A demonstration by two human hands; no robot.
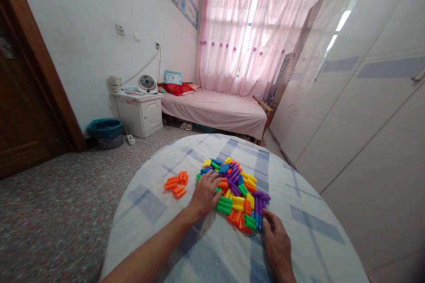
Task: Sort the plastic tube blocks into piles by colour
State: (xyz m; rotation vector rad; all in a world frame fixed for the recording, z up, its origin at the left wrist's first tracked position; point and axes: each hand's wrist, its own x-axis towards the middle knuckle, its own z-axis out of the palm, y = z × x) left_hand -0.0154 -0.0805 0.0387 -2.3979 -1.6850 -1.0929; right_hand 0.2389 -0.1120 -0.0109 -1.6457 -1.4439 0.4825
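Observation:
A heap of plastic toy building blocks [238, 203], shaped like joined tubes in green, yellow, orange, purple and blue, lies on the table. From the left, my left hand [205, 192] reaches into it, thumb and fingers around an orange block [223, 183]; part of that block is hidden by the fingers. My right hand [277, 241] rests at the heap's near right side, fingers slightly bent and apart, holding nothing. Its fingertips are beside the purple and blue blocks [258, 212]. Left of the heap sits a small separate group of orange blocks [172, 183].
The round table has a white and blue checked cloth [146, 225]. Beyond it stand a bed [215, 108], a white cabinet [142, 115] with a fan [147, 83], and a teal bin [105, 129]. A tall wardrobe [358, 97] lines the right.

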